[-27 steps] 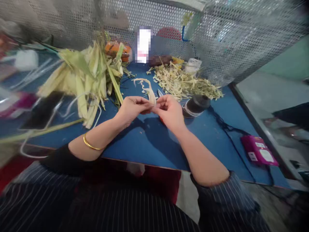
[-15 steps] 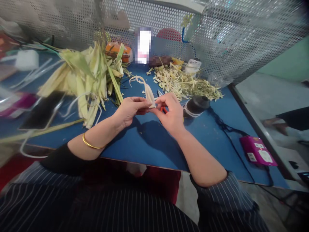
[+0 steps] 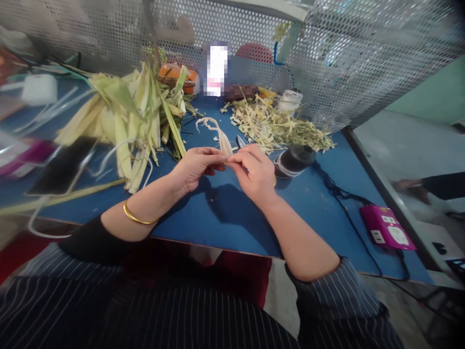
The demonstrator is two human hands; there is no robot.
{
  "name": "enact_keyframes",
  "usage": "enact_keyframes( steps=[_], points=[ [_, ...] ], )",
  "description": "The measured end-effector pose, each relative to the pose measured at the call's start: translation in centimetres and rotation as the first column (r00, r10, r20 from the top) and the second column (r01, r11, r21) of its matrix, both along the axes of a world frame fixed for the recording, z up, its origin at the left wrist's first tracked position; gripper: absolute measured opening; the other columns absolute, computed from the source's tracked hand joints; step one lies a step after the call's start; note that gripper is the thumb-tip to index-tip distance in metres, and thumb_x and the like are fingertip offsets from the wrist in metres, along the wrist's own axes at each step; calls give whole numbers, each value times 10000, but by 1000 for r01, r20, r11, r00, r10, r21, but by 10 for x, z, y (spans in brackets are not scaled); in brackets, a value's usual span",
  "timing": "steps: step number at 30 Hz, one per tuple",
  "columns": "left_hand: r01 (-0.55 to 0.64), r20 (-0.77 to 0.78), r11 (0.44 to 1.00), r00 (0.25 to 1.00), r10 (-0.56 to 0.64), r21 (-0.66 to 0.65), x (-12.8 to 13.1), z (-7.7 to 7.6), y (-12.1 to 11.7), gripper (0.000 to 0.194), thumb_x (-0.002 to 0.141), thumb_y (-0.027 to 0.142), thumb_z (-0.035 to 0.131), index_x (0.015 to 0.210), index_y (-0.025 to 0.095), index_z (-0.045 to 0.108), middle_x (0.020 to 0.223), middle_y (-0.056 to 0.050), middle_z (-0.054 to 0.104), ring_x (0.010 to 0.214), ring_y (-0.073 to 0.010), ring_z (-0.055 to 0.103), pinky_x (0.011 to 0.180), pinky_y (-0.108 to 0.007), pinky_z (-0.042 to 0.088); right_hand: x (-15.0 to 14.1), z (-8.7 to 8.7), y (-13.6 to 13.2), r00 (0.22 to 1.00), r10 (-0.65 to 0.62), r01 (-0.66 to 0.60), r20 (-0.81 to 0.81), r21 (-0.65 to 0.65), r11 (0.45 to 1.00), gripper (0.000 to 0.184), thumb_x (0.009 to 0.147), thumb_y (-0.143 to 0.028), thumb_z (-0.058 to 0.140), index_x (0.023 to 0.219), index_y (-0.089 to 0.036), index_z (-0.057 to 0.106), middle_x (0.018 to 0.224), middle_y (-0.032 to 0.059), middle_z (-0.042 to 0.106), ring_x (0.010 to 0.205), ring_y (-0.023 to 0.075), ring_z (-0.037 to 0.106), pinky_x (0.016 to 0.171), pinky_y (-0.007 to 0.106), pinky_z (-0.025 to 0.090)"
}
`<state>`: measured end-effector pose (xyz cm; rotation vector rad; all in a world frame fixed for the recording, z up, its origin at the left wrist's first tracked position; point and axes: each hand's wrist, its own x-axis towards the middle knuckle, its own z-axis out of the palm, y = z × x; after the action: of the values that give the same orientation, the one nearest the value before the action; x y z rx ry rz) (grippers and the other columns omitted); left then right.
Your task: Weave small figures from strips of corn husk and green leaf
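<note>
A pale strip of corn husk (image 3: 225,144) stands up between my two hands, its thin curled end bending over to the left. My left hand (image 3: 199,166) pinches its lower end between thumb and fingers. My right hand (image 3: 255,169) is closed on the same end, its fingertips meeting those of the left. Just behind the right hand, scissors (image 3: 240,141) lie on the blue table, mostly covered by that hand. Close by on the right is a black spool (image 3: 296,160) with white thread wound round its base.
A heap of green-yellow corn husks (image 3: 127,116) lies at left, with a dark phone (image 3: 63,165) and white cable beside it. Husk scraps (image 3: 279,123) pile up behind the spool. A magenta power strip (image 3: 387,227) sits at right. Perforated metal panels (image 3: 254,24) border the back.
My right fingers have drawn tighter together on the husk's lower end and moved slightly left. The orange scissor handle seen earlier is now hidden behind my right hand.
</note>
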<state>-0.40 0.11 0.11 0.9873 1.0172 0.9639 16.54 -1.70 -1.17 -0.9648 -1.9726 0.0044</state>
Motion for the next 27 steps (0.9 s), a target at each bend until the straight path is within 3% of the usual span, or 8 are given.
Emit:
enact_keyframes(
  steps=[10,21,27],
  points=[
    [-97,8,983,995,97,154,6,-6,-2,214,599,293,792,730,147,706,717,-37,685,652,-119,618,618,-249,478,-5,5,-3,993,-68,47,-92,-213,976,104,857,-218,546,763,-199,587,787,6,538,703,133,517,643,282,408],
    [-65,-19,970,997,72,235,7,0,-6,238,622,308,775,773,134,717,710,-45,690,639,-118,612,677,-273,498,-9,1,-2,959,-137,57,-250,-302,951,63,779,-162,594,773,-195,541,794,-6,546,722,127,525,686,296,442],
    [-80,-34,979,996,88,187,9,1,-6,241,607,299,782,768,133,715,710,-49,693,637,-122,616,683,-278,500,-11,-10,6,824,-166,-147,-541,-487,861,290,707,-182,661,930,-210,477,736,-40,571,661,108,561,648,282,470]
  ],
)
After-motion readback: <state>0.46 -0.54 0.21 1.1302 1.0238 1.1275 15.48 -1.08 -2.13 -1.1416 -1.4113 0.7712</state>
